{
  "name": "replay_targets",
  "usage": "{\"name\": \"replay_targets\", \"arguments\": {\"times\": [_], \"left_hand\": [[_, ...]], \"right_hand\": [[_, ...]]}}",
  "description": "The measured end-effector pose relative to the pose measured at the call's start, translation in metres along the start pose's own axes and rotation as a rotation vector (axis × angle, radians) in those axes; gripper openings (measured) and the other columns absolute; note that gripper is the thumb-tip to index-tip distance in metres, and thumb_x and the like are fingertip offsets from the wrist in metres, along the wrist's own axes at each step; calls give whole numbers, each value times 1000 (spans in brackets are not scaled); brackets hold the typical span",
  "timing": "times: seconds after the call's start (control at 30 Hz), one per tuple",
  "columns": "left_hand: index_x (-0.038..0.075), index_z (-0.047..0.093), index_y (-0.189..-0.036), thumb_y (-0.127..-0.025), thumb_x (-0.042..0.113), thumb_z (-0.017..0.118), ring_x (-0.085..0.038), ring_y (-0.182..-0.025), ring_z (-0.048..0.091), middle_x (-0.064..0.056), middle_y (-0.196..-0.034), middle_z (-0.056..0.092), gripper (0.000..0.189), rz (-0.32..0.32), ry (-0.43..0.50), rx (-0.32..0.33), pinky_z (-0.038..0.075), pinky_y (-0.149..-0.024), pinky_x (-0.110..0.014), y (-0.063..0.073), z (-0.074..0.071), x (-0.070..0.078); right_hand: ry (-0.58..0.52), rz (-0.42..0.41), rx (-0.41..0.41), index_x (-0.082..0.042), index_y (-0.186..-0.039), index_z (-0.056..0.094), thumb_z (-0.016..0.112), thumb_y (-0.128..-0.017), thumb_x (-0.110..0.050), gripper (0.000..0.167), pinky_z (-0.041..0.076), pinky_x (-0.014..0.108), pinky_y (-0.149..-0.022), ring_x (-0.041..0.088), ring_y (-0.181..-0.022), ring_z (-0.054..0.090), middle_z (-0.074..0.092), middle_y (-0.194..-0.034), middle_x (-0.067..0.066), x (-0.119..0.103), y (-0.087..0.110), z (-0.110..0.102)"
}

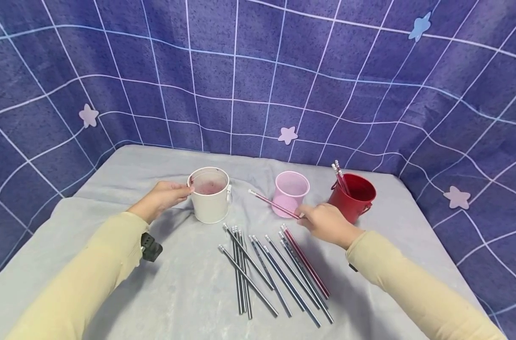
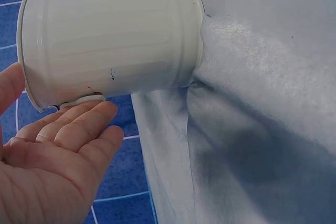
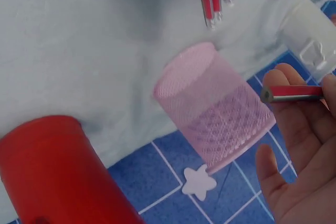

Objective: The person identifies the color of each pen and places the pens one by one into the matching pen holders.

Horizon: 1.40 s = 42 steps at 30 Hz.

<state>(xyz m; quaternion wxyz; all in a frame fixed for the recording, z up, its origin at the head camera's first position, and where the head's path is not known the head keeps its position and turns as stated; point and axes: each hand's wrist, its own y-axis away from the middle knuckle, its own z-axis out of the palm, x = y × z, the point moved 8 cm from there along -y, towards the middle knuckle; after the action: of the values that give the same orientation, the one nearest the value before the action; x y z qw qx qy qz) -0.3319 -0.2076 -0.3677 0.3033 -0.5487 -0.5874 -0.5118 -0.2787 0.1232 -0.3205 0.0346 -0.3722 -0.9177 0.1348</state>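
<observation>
My left hand (image 1: 168,194) holds the rim of a white metal bucket (image 1: 210,208). In the left wrist view the thumb sits at the rim and the fingertips touch the bucket's side by its handle ear (image 2: 84,101). My right hand (image 1: 327,223) pinches a red pencil (image 1: 271,202), its eraser end pointing left toward the white bucket. That pencil crosses in front of a pink mesh cup (image 1: 292,185) in the head view. In the right wrist view one end of the pencil (image 3: 296,93) sticks out from the fingers.
Several dark pencils (image 1: 258,281) lie loosely spread on the grey cloth, with red pencils (image 1: 307,264) at their right side. A red bucket (image 1: 347,211) with a few red pencils (image 1: 341,178) stands behind my right hand. A blue grid-patterned curtain (image 1: 258,75) hangs behind.
</observation>
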Motion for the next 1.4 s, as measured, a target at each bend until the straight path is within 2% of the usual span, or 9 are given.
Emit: {"name": "replay_targets", "arguments": {"times": [0.23, 0.43, 0.53, 0.67, 0.77, 0.9, 1.07, 1.23, 1.4], "left_hand": [[-20, 31, -137, -100, 19, 48, -39, -133, 34, -32, -143, 32, 56, 3, -18, 8, 31, -111, -41, 0, -1, -1], [-17, 35, -137, -100, 23, 50, -38, -131, 39, -29, -141, 39, 56, -15, -88, 19, 33, -111, -41, -5, 3, 5], [-18, 36, -136, -100, 22, 50, -38, -131, 40, -29, -141, 39, 55, -25, -88, 18, 33, -111, -41, -5, 5, 7], [-18, 36, -135, -101, 21, 49, -38, -131, 40, -29, -141, 39, 54, -32, -88, 23, 33, -111, -41, -2, 4, 6], [-19, 35, -136, -101, 21, 49, -38, -131, 39, -29, -141, 38, 54, -27, -78, 21, 34, -110, -41, -1, 3, 6], [-19, 35, -136, -101, 21, 49, -38, -131, 39, -29, -141, 38, 55, -32, -76, 21, 33, -110, -41, -1, 1, 5], [-18, 35, -136, -101, 22, 49, -38, -131, 39, -29, -141, 38, 55, -43, -80, 26, 33, -111, -41, 0, 0, 3], [-18, 36, -136, -101, 21, 49, -38, -131, 39, -29, -141, 38, 54, -42, -76, 31, 33, -110, -40, 0, -2, 1], [-18, 35, -136, -100, 21, 49, -38, -131, 38, -29, -141, 37, 55, -36, -66, 28, 32, -111, -41, 1, -3, 1]], "right_hand": [[-44, 55, 73, -6, -98, 59, 70, -85, -10, 18, 55, 43, -57, 27, -66, 67, 70, -77, 7, 11, -3, -19], [-151, 219, 85, -7, -98, 53, 62, -91, -10, 12, 53, 45, -60, 21, -68, 67, 72, -81, 3, 34, 5, -39], [-207, 296, 108, -5, -102, 51, 59, -93, -10, 13, 52, 45, -64, 19, -67, 66, 73, -81, 5, 47, 9, -45], [-307, 353, 149, -3, -103, 49, 56, -95, -6, 12, 50, 37, -63, 19, -64, 65, 71, -75, 6, 59, 13, -49], [-389, 376, 171, -1, -100, 48, 54, -95, -2, 8, 48, 27, -60, 13, -60, 60, 69, -72, 6, 67, 15, -51], [-487, 398, 196, 2, -97, 45, 51, -95, 1, 6, 50, 18, -59, 3, -63, 59, 70, -79, 17, 76, 16, -54], [-511, 431, 257, 6, -100, 42, 50, -97, 1, 10, 48, 13, -55, -1, -63, 59, 68, -83, 28, 91, 21, -64], [-455, 459, 348, 9, -103, 41, 49, -97, -1, 14, 44, 10, -52, -8, -59, 54, 67, -82, 30, 110, 28, -74], [-465, 514, 364, 10, -106, 38, 46, -100, -5, 18, 46, 9, -53, -7, -58, 56, 66, -88, 33, 126, 36, -76]]}}
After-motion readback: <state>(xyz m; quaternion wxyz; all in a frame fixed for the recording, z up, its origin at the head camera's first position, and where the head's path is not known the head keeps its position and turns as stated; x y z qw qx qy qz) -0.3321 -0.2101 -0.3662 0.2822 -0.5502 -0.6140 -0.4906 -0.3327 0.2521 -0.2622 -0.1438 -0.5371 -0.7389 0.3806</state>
